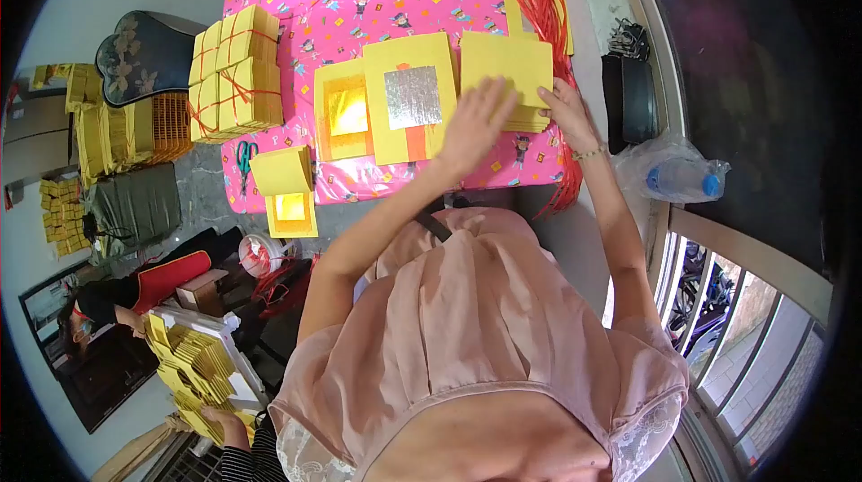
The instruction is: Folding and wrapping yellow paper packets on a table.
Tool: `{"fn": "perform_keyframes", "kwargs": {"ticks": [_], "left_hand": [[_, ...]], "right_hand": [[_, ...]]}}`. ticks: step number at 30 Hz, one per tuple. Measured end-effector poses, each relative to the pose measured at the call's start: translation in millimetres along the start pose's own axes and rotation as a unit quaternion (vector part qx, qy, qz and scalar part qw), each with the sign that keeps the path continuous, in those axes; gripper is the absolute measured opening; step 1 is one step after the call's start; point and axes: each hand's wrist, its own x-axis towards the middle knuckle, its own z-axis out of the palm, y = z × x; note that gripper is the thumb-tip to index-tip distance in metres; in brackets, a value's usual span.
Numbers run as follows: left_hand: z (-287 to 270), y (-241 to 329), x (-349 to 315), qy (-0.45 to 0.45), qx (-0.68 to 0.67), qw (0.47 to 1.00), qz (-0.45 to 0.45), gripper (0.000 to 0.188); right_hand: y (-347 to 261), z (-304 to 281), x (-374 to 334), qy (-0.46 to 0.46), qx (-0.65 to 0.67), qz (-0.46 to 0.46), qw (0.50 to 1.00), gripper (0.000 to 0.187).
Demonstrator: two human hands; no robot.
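Observation:
A stack of square yellow paper sheets [505, 64] lies at the right of the pink patterned cover. My left hand [479, 125] rests at its lower left part, the fingers stretched out over the sheets. On the other side, my right hand [567, 112] pinches the stack's right edge, thumb on top. Left of it sits a yellow stack with a silver foil square [413, 97], and beyond that a smaller one with a gold foil square [348, 112]. Red plastic strings [549, 6] hang down past my right hand.
Tied yellow paper bundles [235, 73] stand at the table's left edge. Green-handled scissors [244, 163] and a small paper stack [283, 175] lie near the front left corner. A bagged plastic bottle [678, 181] is at right. Another person's hand [224, 424] touches yellow paper at lower left.

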Motion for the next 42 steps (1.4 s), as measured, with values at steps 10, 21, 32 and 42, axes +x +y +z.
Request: {"fn": "perform_keyframes", "kwargs": {"ticks": [10,21,32,42], "left_hand": [[32,76,-55,-0.127,-0.091,0.987,-0.027,0.074],[67,62,-48,-0.156,0.017,0.983,-0.100,0.072],[73,58,-54,-0.223,-0.030,0.966,-0.130,0.076],[61,58,-51,-0.280,-0.176,0.927,-0.176,0.119]], "right_hand": [[76,-26,11,0.019,-0.063,0.003,0.998,0.027],[97,-20,20,0.046,-0.118,0.033,0.991,0.029],[56,19,-16,0.141,-0.488,-0.154,0.847,0.058],[114,12,-6,0.084,-0.562,-0.170,0.805,0.062]]}}
